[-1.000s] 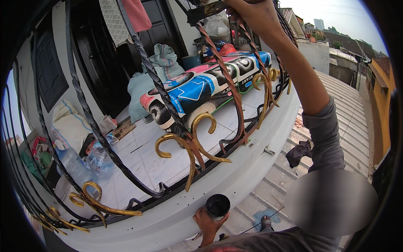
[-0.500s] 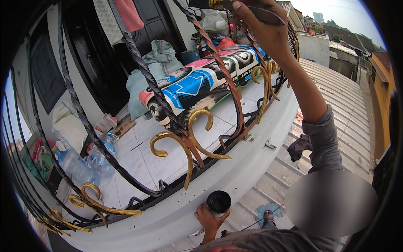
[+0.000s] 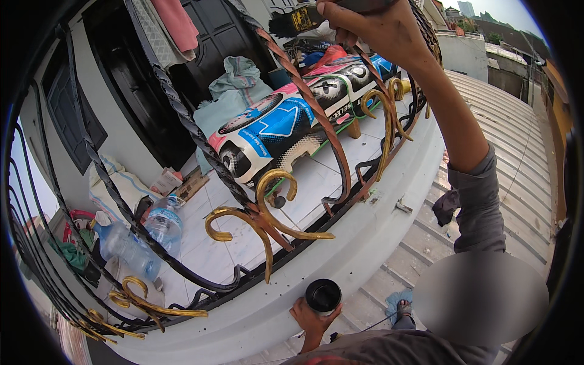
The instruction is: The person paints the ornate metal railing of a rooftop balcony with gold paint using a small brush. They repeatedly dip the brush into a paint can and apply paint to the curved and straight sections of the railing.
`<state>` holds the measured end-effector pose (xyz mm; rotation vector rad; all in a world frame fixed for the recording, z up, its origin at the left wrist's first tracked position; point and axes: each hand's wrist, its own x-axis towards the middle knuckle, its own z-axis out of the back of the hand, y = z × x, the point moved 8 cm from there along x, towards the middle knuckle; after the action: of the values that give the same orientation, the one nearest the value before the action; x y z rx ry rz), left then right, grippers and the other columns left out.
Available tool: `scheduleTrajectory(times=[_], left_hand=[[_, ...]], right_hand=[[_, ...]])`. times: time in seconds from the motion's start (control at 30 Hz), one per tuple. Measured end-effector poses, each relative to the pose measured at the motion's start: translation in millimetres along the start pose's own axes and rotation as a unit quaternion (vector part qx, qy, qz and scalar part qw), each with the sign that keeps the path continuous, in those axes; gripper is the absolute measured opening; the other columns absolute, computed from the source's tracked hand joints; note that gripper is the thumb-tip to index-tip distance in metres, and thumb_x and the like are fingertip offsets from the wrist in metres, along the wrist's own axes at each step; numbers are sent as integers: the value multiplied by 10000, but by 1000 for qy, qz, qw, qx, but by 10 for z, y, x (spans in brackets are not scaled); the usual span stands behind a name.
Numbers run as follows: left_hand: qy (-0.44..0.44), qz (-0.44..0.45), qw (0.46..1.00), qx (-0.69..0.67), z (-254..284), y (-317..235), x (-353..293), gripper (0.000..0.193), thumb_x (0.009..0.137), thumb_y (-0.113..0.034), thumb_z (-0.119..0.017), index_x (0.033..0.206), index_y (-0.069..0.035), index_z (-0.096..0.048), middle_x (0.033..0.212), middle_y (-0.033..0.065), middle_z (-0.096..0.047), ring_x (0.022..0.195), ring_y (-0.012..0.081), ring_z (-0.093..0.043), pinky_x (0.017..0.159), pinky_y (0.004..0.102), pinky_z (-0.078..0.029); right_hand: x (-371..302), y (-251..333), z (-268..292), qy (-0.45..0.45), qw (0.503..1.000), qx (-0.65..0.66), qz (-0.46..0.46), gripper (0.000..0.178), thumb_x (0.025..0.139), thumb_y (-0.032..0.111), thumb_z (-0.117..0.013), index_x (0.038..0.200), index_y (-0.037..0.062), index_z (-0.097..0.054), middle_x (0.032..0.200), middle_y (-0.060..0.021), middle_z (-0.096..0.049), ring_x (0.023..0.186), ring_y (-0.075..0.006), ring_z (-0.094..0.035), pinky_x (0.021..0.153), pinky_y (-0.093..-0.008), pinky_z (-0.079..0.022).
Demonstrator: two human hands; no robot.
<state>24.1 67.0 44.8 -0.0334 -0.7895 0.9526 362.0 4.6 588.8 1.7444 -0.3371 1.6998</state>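
Note:
In my left hand (image 3: 312,319) is a small round cup (image 3: 323,296) with dark paint inside, held at the outer edge of the white ledge (image 3: 277,313). My right hand (image 3: 380,30) is raised at the top, its fingers closed round a paintbrush (image 3: 302,20). The brush points left, its dark bristles near the upper part of a twisted railing bar (image 3: 316,115). That bar looks reddish brown, while the twisted bar (image 3: 182,109) to its left is black. Gold scrolls (image 3: 266,213) decorate the foot of the railing.
Behind the railing, a large printed bundle (image 3: 286,128) rests on white floor tiles. Plastic bottles (image 3: 164,222) and sacks (image 3: 231,100) stand near the wall. Outside the ledge lies a corrugated roof (image 3: 499,134) with a dark cloth (image 3: 446,207). My foot (image 3: 403,309) shows below.
The whole view has shifted slightly. My right hand has moved left with the brush, and more of the bristles show. My left hand still holds the cup at the ledge.

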Motion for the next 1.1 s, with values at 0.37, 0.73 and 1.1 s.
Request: scheduleTrajectory(times=[0.37,0.73,1.1], left_hand=[[16,-10,1000,19,-35,1,-56,984,554,-650,-911,1274,-57,-599,1237,152,-516,1214,348,-400,1005,507,-331],[-19,0,1000,20,-42,9,-18,839,528,-698,-906,1106,-120,-716,1082,61,-639,1151,321,-484,988,506,-348],[13,-15,999,30,-23,-29,-34,1089,514,-666,-932,1312,-30,-552,1249,183,-441,1197,388,-399,995,525,-350]], right_hand=[[106,169,109,-15,991,95,94,166,959,160,-717,957,-6,-720,763,-29,-712,643,-58,-662,597,-200,-540],[43,-145,-79,53,996,66,30,184,972,158,-699,993,-25,-698,783,-44,-707,661,-65,-666,580,-203,-553],[-44,109,66,-24,995,-58,-78,133,936,116,-670,901,-11,-687,785,-38,-705,640,-83,-666,583,-224,-565]])
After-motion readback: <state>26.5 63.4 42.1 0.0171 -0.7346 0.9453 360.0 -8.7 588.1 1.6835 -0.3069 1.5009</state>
